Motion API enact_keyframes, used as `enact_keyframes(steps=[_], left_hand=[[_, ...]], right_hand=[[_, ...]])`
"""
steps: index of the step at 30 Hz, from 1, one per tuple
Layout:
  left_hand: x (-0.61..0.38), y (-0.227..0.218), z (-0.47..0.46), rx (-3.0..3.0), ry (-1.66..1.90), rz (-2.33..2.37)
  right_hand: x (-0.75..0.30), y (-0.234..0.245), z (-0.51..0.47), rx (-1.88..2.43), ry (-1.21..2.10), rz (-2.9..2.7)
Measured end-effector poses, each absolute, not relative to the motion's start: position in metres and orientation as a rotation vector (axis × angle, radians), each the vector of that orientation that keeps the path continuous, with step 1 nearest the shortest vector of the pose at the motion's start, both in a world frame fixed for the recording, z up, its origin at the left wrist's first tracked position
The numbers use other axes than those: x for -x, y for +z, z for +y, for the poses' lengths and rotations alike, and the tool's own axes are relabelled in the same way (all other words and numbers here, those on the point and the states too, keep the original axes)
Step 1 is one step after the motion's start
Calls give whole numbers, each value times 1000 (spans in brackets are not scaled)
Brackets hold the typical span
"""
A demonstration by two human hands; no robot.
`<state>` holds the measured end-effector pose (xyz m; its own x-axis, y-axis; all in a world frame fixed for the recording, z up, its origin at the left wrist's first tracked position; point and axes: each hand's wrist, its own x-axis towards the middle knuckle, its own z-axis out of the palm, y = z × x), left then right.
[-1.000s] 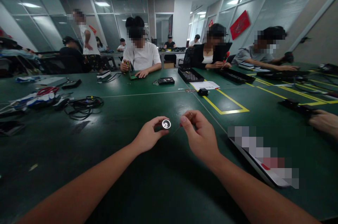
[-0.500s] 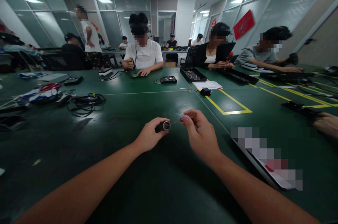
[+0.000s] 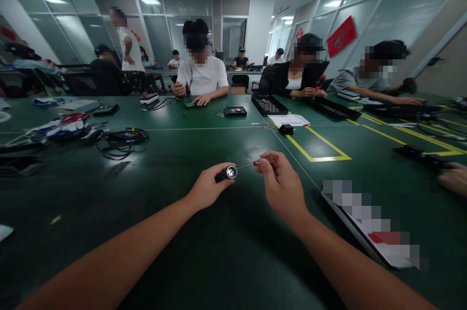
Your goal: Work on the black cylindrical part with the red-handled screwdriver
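Observation:
My left hand is closed around a small dark cylinder with a silver rim, which looks like a flashlight head. Its round end faces me, and bright metal shows inside. Between thumb and fingers, my right hand pinches a thin screwdriver with a reddish, partly see-through handle. The shaft points left, and its tip is at the right edge of the cylinder's rim; whether it touches, I cannot tell. Both hands are above the green table. My fingers hide most of the cylinder's body and part of the handle.
A tablet-like slab lies beside my right forearm. Black cables are heaped at the left. Farther off are a black box, a tray of small parts and seated co-workers. Another person's hand is at the right edge.
The screwdriver's tip has moved from across the cylinder's mouth to its right rim, and my right hand has shifted slightly right. The whole view has drifted a little.

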<state>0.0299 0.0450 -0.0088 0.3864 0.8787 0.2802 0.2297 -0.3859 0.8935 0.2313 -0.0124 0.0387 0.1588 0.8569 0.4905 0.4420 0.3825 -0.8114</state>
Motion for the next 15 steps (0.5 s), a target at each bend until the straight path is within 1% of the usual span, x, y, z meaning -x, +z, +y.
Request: enact_keyframes(steps=[9,15], left_hand=[[-30,-6,44,-1894,1040,994],[-30,-4,44,-1884,1082,1044]], right_hand=[[-228,42,-17,1266,427,-1550],[-230,42,-20,1126,615,-1721]])
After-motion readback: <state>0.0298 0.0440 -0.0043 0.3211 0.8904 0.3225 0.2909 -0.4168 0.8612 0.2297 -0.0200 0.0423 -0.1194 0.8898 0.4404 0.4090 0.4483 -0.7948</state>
